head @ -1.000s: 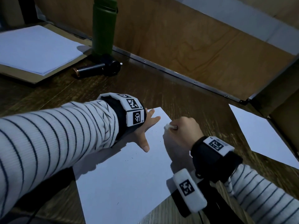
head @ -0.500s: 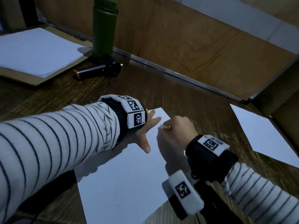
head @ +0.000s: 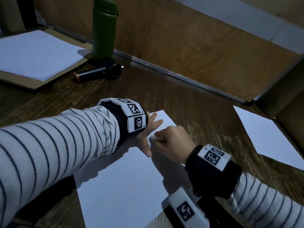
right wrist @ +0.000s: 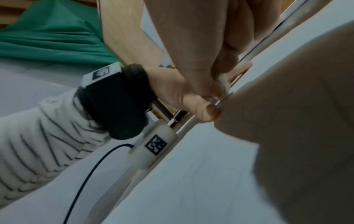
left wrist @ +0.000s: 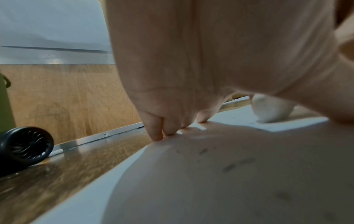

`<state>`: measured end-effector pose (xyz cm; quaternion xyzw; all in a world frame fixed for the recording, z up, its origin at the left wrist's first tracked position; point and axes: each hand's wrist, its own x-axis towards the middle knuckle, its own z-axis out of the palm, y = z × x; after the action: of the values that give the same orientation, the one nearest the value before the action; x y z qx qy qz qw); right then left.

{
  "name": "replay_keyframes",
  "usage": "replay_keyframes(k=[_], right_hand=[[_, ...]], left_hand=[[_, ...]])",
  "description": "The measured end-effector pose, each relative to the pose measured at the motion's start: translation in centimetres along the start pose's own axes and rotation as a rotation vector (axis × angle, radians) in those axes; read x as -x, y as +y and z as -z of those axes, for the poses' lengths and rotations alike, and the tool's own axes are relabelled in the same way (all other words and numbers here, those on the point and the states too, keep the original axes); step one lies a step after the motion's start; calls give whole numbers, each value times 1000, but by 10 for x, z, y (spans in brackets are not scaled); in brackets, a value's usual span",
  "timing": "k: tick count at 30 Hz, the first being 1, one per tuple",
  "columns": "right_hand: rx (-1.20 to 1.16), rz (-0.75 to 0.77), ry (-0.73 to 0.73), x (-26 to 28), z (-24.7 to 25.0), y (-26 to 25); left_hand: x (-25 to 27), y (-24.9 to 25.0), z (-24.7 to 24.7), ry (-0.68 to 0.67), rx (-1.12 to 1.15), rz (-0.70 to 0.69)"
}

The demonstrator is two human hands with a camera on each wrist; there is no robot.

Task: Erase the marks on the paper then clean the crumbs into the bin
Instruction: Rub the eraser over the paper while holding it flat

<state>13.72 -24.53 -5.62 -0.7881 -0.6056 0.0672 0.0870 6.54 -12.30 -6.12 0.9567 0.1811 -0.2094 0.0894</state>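
Observation:
A white sheet of paper (head: 125, 181) lies on the dark wooden table. My left hand (head: 148, 129) presses flat on its far corner, fingers straight and spread. My right hand (head: 172, 142) pinches a small white eraser (head: 153, 137) and holds it against the paper just beside the left thumb. In the left wrist view the eraser (left wrist: 270, 110) touches the paper (left wrist: 210, 189), and dark crumbs (left wrist: 237, 163) lie scattered on the sheet near it. The right wrist view shows the eraser (right wrist: 224, 84) between my fingertips.
A green bottle (head: 103, 27) stands at the back by the wooden wall. A small black handheld fan (head: 100, 73) lies in front of it. A paper pad (head: 36, 53) on a board sits far left. Another white sheet (head: 266, 139) lies at the right.
My right hand has slid the eraser to the left across the paper, closer to the left thumb. The left hand stays pressed on the corner.

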Motion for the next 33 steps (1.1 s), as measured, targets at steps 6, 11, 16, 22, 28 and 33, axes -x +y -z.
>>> replay_keyframes(k=[6, 11, 16, 22, 28, 33], right_hand=[[-20, -154, 97, -15, 6, 26], [-21, -76, 83, -2, 4, 18], [29, 41, -9, 22, 2, 7], [40, -191, 93, 6, 12, 37], [28, 66, 8, 32, -3, 10], [29, -198, 117, 10, 7, 40]], left_hand=[[-2, -10, -2, -54, -90, -14], [-4, -9, -1, -65, -99, -12], [-3, -8, 1, -81, -109, -7], [1, -5, 5, -59, -135, 0], [2, -3, 7, -97, -134, 12], [3, -5, 7, -86, -136, 2]])
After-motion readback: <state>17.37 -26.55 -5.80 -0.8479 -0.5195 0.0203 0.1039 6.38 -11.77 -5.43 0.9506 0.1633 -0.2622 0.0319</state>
